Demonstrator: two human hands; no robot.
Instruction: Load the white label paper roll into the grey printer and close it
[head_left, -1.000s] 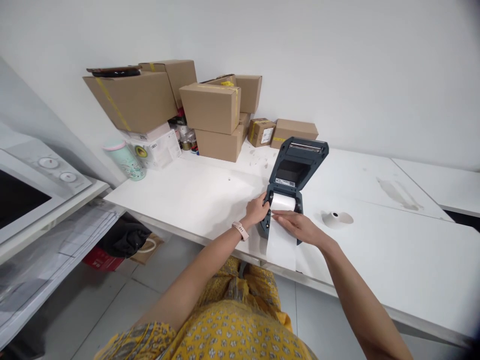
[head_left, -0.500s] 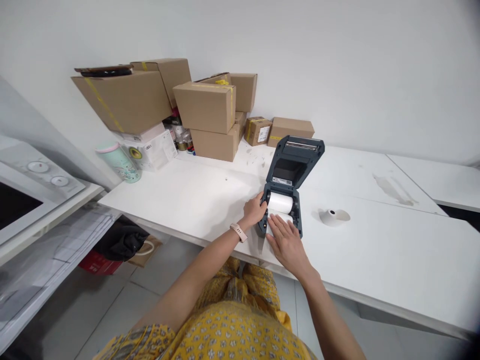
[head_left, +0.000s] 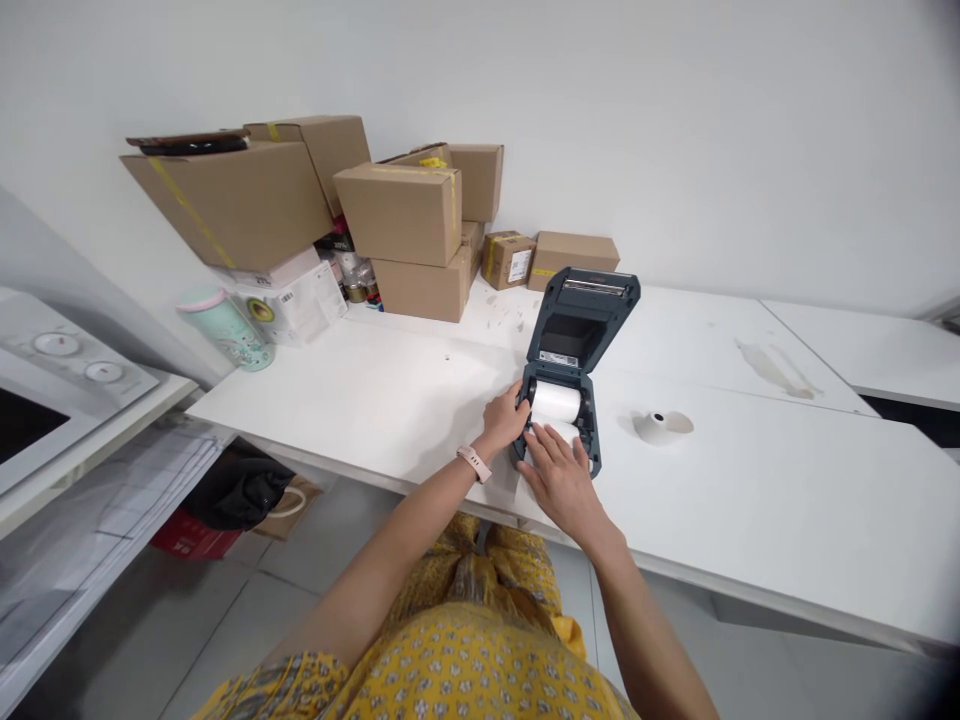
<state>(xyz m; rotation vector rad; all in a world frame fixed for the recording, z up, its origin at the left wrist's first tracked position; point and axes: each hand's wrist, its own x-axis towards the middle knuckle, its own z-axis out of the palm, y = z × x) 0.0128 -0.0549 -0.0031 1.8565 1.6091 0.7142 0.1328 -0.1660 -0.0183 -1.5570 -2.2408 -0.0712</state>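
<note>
A dark label printer stands on the white table with its lid swung up and back. A white paper roll lies in its bay. My left hand, with a pink watch on the wrist, grips the printer's left side. My right hand lies flat, fingers stretched out, over the paper at the printer's front edge, covering most of the strip.
Several cardboard boxes are stacked at the back against the wall, with a mint green bottle left of them. A small white cone-shaped piece sits right of the printer. A microwave stands on a shelf at the left.
The paper strip that hung down over the table edge is now out of sight under my right hand, which moved from the roll to the printer's front. My left hand stayed.
</note>
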